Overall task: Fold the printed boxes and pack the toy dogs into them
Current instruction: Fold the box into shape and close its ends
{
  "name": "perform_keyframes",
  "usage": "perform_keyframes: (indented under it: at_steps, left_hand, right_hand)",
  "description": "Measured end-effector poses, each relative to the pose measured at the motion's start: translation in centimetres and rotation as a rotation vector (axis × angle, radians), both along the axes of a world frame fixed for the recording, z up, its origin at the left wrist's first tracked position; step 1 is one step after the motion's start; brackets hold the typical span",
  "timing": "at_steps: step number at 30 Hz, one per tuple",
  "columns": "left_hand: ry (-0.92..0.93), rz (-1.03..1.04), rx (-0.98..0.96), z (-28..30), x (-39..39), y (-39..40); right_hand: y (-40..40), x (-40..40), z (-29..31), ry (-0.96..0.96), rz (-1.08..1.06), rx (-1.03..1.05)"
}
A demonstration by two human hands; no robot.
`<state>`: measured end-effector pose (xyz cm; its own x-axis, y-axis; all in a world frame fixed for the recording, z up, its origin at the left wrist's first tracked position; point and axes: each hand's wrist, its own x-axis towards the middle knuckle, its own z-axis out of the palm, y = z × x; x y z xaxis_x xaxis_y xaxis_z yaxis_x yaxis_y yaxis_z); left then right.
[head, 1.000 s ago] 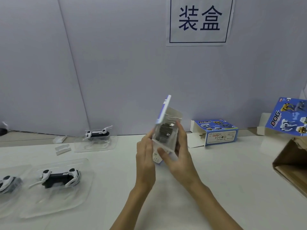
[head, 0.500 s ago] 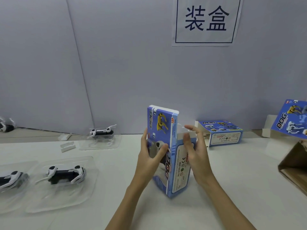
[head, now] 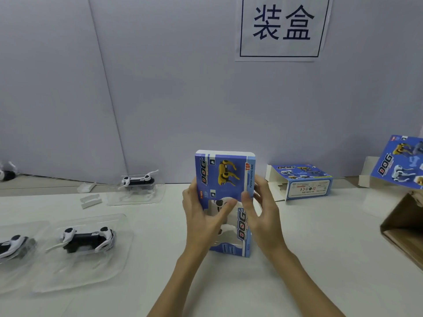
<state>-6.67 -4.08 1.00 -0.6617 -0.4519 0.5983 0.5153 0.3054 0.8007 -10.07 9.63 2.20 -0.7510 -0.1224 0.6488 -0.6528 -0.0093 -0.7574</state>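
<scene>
A white tabletop [head: 320, 236] runs up to a grey wall [head: 160, 88] that carries a paper sign [head: 282, 28] with two dark characters. At the tabletop's right edge sits an open brown carton [head: 405, 227], and above it a flat blue printed box [head: 400, 161] reaches in from the right. Near the middle of the tabletop, a blue toy box [head: 225, 179] stands upright on its short end, with a white toy showing through its window. The left hand [head: 201, 223] grips the box's left side, thumb laid across the front; the right hand [head: 263, 216] grips its right edge, fingers curled round it. Toward the back edge, right of centre, another box [head: 302, 181] lies on its side with its end flaps open. Along the left edge, a toy dog [head: 88, 239] lies in a clear plastic tray [head: 68, 273], another dog [head: 11, 247] lies beside it, and a third [head: 138, 179] sits nearer the back edge.
</scene>
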Motion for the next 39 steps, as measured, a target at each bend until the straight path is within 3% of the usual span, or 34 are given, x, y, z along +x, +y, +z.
perform_keyframes:
  at_steps: [6, 12, 19, 27, 34, 39]
  left_hand:
    - [-0.067, -0.147, 0.047, 0.4, 0.2, -0.9]
    - [-0.159, -0.302, 0.212, 1.3, 0.3, -1.3]
    - [-0.132, -0.285, 0.272, 2.1, 0.2, -1.2]
    - [-0.063, -0.281, 0.352, 2.4, 0.0, -1.0]
    - [-0.051, -0.246, 0.216, 2.1, -0.2, -1.1]
    - [-0.069, -0.233, 0.147, 2.0, -0.5, -1.5]
  right_hand:
    - [0.5, -0.3, 0.3, 0.032, -0.019, -0.012]
    - [0.9, -0.9, 0.6, 0.039, -0.05, 0.052]
    - [0.1, -0.8, 1.1, 0.08, -0.04, -0.045]
    - [-0.7, -0.4, 0.8, -0.077, 0.007, -0.15]
    - [-0.8, 0.1, 1.0, -0.024, -0.04, -0.236]
    - [-0.4, -0.7, 1.1, 0.046, -0.07, -0.035]
